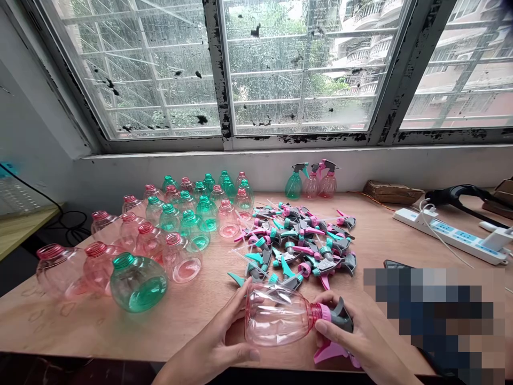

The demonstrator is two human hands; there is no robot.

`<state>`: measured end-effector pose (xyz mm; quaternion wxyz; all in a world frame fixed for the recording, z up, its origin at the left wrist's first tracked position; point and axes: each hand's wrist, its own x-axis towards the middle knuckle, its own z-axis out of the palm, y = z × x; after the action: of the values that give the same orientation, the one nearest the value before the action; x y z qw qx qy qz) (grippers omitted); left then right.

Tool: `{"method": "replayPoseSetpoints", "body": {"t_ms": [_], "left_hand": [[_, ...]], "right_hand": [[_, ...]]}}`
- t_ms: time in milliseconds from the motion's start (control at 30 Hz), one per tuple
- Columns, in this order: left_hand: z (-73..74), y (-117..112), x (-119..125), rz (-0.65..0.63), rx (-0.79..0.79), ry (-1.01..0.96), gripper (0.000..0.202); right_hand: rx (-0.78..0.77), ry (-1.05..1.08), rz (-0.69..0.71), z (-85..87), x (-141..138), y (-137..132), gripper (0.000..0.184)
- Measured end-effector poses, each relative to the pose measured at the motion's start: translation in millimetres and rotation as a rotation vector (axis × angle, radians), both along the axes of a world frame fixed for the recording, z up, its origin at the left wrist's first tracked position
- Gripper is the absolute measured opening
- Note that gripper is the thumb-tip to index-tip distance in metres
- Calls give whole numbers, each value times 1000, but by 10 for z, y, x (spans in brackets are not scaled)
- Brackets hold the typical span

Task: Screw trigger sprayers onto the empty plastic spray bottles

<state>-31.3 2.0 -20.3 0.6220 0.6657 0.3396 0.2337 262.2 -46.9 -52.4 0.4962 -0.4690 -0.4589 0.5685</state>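
Crosswise lies pink bottle [276, 318], neck rightward | left hand [218, 337] cupped round base | right hand [363, 334], neck-side, clasping spray head [341, 316]

Left hand [216, 342] cups base end of clear pink bottle [276, 315], bottle on its side; right hand [360, 334] grips grey-and-pink spray head [341, 315] at its neck. Loose spray heads [296, 230] piled just beyond, open pink and green bottles [193, 231] grouped left, three sprayer-topped bottles [310, 184] by wall, power strip [449, 235] right, window [300, 69] behind.
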Motion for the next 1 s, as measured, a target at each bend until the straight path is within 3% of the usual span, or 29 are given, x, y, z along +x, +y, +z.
{"method": "replayPoseSetpoints", "body": {"t_ms": [267,500,800,1000], "left_hand": [[31,-6,-1,-6,119,63,92],[33,-4,0,-15,5,33,104],[53,-8,1,-8,131,74,92],[49,-2,-12,-23,83,82,103]], "right_hand": [[9,17,-10,10,-11,2,36],[22,-13,-16,-22,-3,3,36],[11,-40,-15,11,-4,-1,37],[12,-30,-10,-4,-2,3,36]]}}
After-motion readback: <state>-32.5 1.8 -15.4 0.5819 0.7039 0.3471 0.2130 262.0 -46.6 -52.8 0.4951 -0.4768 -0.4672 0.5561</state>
